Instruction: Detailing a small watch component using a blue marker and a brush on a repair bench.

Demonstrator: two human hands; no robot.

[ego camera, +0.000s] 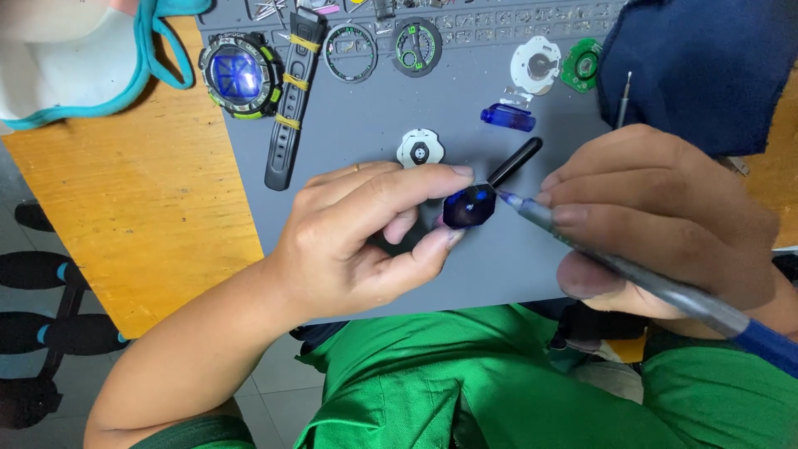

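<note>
My left hand (362,237) pinches a small dark blue octagonal watch part (469,206) between thumb and fingers, just above the grey work mat (374,125). My right hand (665,220) grips a grey pen-shaped tool with a blue end (657,283); its tip touches the right edge of the octagonal part. A second thin tool (623,104) sticks up from behind my right hand's fingers. A black stick-shaped tool (515,160) lies on the mat just behind the part.
On the mat lie a watch case with blue face (239,75), a black strap (291,100), two round rings (382,50), white parts (420,148), a green circuit piece (580,65) and a blue cap (508,116). A dark blue cloth (706,66) covers the right. The wooden table (133,208) extends left.
</note>
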